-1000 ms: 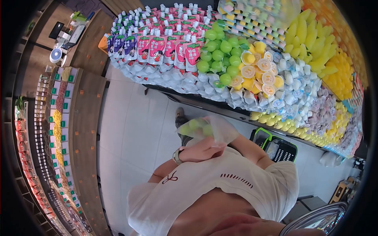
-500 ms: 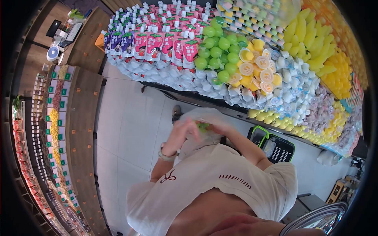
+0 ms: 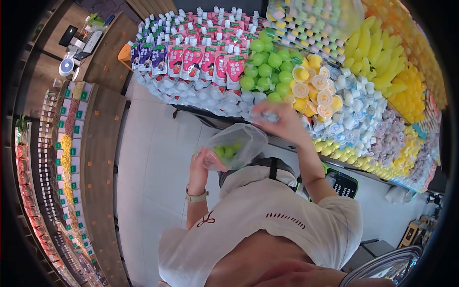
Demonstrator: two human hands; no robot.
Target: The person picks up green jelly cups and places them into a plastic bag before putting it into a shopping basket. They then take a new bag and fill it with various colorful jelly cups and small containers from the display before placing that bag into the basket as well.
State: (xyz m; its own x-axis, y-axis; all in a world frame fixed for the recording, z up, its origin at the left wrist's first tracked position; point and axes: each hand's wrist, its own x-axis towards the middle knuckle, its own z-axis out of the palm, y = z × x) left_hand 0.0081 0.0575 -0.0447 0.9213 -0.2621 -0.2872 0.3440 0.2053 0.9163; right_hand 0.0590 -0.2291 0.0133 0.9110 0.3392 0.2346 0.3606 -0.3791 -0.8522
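We have the white shirt [image 3: 277, 215] nearest, both arms reaching forward from it. The left hand [image 3: 205, 160], pale watch [image 3: 197, 196] on its wrist, is clamped on the clear bag [image 3: 246, 143], gripping its side. Green round pieces [image 3: 227, 150] sit inside the bag, bunched near that hand. The right hand [image 3: 282, 125] is apart from the left and raised by the near edge of the display, just below the green balls [image 3: 267, 69]. We get motion blur on its fingers, so we cannot tell whether they hold anything.

Below the display, on the floor [image 3: 153, 143], we see a black basket [image 3: 342, 184] with a green rim, partly behind the right arm. Up on the display, left to right: purple pouches [image 3: 159, 58] and pink pouches [image 3: 192, 62] with white caps, the green balls, yellow cups [image 3: 324, 98] with pale lids, small white packs [image 3: 353, 98], and long yellow pieces [image 3: 368, 45] farther back. Behind the green balls lie rows of pastel cubes [image 3: 311, 40].

Off to the left, across the floor, we log a wooden counter [image 3: 103, 143], with a small round white device [image 3: 67, 66] beyond it.
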